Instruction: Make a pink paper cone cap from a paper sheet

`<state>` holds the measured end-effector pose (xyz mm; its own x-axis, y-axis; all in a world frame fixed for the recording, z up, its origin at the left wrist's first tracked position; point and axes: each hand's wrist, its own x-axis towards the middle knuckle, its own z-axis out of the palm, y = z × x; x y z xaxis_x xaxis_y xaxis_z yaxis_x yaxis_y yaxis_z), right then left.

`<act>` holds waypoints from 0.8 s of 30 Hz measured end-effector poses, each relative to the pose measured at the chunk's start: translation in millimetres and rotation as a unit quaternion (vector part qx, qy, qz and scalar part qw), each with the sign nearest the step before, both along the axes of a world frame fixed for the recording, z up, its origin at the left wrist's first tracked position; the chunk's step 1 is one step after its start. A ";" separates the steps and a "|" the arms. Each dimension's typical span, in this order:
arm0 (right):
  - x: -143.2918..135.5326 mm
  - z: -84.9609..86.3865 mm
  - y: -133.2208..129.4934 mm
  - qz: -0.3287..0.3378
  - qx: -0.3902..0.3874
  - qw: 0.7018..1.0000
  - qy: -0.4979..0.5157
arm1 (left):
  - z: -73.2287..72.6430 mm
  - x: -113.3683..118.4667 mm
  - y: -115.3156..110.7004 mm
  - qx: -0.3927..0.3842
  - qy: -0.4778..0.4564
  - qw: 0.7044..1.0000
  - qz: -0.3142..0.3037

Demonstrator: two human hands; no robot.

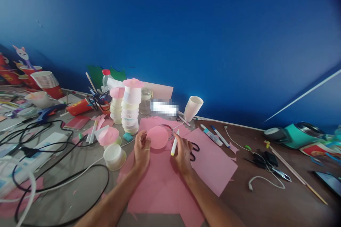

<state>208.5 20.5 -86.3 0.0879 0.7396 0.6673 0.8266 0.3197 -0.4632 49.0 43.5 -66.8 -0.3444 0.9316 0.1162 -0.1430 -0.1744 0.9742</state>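
Note:
A round pink paper disc (157, 137) is pinched at its left edge by my left hand (142, 149), above pink sheets (157, 191) spread on the table. Closed round a white marker (174, 145) with a yellow end, my right hand (183, 150) is just right of the disc. A ring-shaped edge (170, 129) shows behind the disc; its kind I cannot make out. Black scissor handles (195, 151) stick out beside my right hand, with the blades hidden. To the left, a white paper cup (114, 156) lies tilted near a pink-topped cup (108, 136).
Stacked white cups with pink tops (130, 108) stand behind my left hand. Another cup stack (193, 108) leans near the blue wall. Black cables (106, 184) loop at left. Markers (211, 135), a white cord (266, 177) and a teal flask (295, 135) lie at right.

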 end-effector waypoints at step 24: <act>-6.5 11.5 -4.1 0.063 -0.173 0.972 -0.148 | -12.7 -2.0 9.7 -0.007 -0.021 0.999 0.040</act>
